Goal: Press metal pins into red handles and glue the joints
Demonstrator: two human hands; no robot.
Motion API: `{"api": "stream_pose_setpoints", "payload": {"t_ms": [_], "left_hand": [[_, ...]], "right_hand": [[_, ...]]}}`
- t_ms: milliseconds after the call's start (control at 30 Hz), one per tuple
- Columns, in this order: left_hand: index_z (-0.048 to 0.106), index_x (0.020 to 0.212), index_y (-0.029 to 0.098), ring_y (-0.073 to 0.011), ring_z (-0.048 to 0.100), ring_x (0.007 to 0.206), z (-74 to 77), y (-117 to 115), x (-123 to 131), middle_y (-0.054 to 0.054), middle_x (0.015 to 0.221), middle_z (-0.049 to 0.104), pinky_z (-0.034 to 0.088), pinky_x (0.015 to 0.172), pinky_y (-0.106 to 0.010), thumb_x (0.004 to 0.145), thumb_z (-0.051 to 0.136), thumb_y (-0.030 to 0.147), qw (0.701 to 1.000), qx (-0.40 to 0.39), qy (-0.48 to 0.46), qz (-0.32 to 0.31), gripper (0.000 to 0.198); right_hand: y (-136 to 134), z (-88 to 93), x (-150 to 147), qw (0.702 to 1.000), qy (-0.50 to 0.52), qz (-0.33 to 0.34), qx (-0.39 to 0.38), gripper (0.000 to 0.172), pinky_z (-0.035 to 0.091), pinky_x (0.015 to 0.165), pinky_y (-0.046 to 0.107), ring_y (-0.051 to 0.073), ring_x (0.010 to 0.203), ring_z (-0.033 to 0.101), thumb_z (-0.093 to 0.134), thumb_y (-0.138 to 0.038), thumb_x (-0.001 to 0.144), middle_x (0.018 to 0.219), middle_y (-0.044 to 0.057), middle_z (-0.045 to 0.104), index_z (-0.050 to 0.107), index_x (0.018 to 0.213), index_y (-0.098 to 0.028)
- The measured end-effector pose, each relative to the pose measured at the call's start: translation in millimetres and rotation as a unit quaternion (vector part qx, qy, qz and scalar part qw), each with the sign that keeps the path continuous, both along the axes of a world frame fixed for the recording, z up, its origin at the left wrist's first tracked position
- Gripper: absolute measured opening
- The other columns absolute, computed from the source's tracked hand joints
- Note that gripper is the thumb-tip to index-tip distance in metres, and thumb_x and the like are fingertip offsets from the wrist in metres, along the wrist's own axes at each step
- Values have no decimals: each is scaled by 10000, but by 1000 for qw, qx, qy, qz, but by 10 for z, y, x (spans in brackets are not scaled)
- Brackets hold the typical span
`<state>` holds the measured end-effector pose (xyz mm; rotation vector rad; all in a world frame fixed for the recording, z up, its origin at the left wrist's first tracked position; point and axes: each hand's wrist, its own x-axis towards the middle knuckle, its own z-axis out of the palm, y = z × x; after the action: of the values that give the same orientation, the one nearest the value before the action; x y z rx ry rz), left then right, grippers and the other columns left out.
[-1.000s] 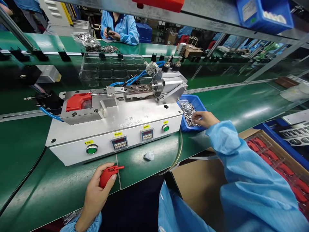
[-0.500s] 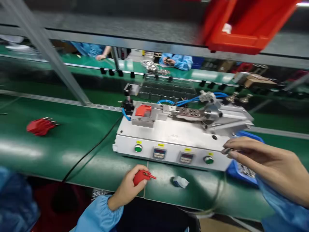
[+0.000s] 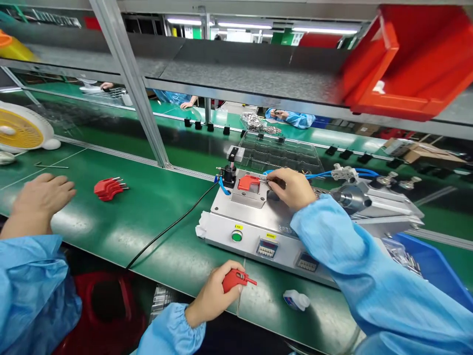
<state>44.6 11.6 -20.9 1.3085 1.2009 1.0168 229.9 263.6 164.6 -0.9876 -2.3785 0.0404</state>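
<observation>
Being pinched in near-shut R hand [image 3: 290, 188], thin metal pin [image 3: 263, 180] lies lengthwise, pointing L toward red plastic part [image 3: 248, 183] in steel jig [image 3: 248, 200]; L hand [image 3: 213, 297] is shut round 2nd red part [image 3: 232, 280].

Landmark: aluminium upright [image 3: 129, 84] | left of it: white-and-yellow desk fan [image 3: 20, 127] | above it: ceiling strip lights [image 3: 258, 22] | right of it: overhead shelf [image 3: 251, 69], red plastic bin [image 3: 402, 64] | far right: cardboard boxes [image 3: 432, 155]
</observation>
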Motion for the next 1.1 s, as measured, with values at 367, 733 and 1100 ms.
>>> {"api": "stream_pose_setpoints", "payload": {"t_ms": [367,733,1100], "left_hand": [[721,1114,232,-235,703,1001,68,54,-26,-37,1099,780,553,968,-337,792,645,177,999,-11,-17,-37,336],[685,1187,237,-242,709,1012,-124,-64,-42,-69,1156,776,569,955,-369,905,686,294,999,-1,-36,-9,287],[746,1113,221,-256,694,1047,-29,-39,5,-107,1156,701,602,906,-383,919,705,260,994,103,-23,-24,202]], "right_hand": [[-169,78,-17,993,-111,1,35,308,599,981,478,311,1098,674,546,-227,1002,1188,138,753,804,1169,-205],[-76,351,-466,995,-92,-19,-32,185,562,1017,438,276,1107,669,605,-130,945,1211,129,721,736,1070,-167],[-988,-70,736,997,-14,-45,-67,155,650,848,424,281,903,777,635,-327,986,987,89,798,738,992,-212]]}}
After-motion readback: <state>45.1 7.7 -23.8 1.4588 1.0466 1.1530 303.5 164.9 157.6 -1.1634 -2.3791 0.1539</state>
